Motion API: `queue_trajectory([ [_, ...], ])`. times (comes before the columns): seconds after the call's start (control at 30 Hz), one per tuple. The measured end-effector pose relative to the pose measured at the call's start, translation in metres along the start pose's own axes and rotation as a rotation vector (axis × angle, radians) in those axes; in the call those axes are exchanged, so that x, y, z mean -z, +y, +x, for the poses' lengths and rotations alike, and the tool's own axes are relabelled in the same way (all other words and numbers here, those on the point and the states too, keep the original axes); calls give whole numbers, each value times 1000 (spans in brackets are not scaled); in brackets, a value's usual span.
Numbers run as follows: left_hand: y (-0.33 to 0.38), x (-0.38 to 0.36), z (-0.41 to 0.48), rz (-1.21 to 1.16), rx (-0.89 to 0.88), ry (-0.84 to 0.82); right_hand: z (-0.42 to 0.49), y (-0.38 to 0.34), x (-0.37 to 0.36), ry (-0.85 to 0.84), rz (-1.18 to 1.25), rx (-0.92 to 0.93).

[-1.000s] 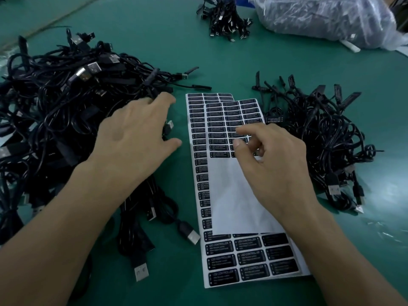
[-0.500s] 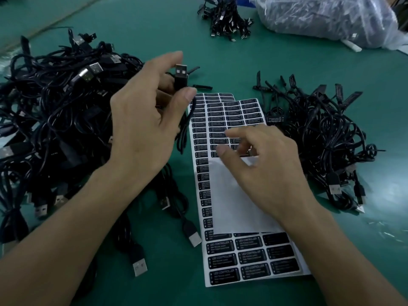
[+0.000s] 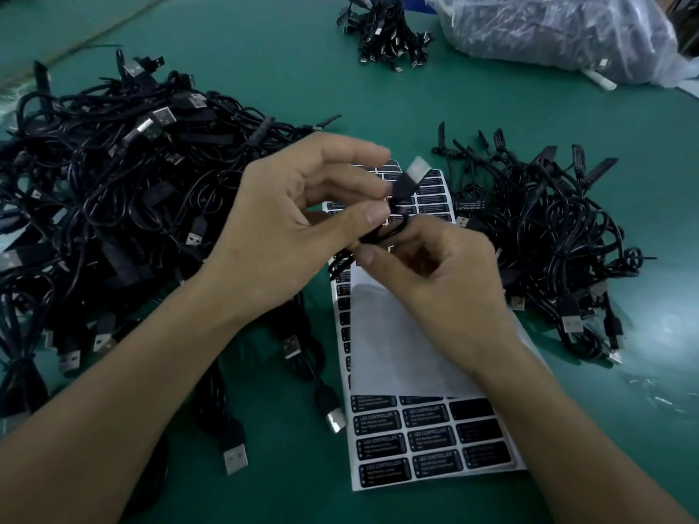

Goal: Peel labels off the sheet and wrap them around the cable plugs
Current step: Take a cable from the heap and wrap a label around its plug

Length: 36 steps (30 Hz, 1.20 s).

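My left hand [image 3: 299, 217] holds a black USB cable [image 3: 406, 185] above the label sheets, thumb and fingers pinching just below the plug, whose metal end points up and right. My right hand [image 3: 435, 274] is raised beside it, its fingertips curled at the cable below the plug; whether a label is between them I cannot tell. Two white label sheets [image 3: 412, 353] lie on the green table under my hands, the upper one partly stripped, with black labels [image 3: 423, 444] left at the near end.
A large heap of black USB cables [image 3: 113, 206] fills the left side. A smaller pile with labelled cables [image 3: 548, 236] lies to the right. At the back sit a small cable bundle [image 3: 382, 35] and a clear plastic bag [image 3: 556, 32] of cables.
My left hand took a cable from the left heap and carried it right, over the sheets. My right hand lifted off the sheet and met the cable.
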State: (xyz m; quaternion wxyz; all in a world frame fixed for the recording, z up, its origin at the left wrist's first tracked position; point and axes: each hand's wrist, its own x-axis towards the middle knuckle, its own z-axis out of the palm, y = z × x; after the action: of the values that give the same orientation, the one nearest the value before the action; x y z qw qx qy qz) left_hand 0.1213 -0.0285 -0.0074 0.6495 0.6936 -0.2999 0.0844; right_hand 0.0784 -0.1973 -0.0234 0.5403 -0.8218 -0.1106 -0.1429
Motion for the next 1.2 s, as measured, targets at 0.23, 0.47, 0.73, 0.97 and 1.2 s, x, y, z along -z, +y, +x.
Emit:
queue_trajectory([
  [0.23, 12, -4, 0, -41, -79, 7, 5, -5, 12, 144, 241, 20],
  [0.47, 9, -2, 1, -127, 441, -110, 7, -6, 20, 309, 353, 93],
  [0.73, -3, 8, 10, -419, 654, 262, -1, 4, 15, -108, -162, 376],
  [0.97, 2, 9, 13, -450, 591, 378, -3, 3, 16, -54, -271, 213],
  [1.2, 4, 18, 12, -434, 530, 358, -3, 0, 26, 81, -741, -250],
])
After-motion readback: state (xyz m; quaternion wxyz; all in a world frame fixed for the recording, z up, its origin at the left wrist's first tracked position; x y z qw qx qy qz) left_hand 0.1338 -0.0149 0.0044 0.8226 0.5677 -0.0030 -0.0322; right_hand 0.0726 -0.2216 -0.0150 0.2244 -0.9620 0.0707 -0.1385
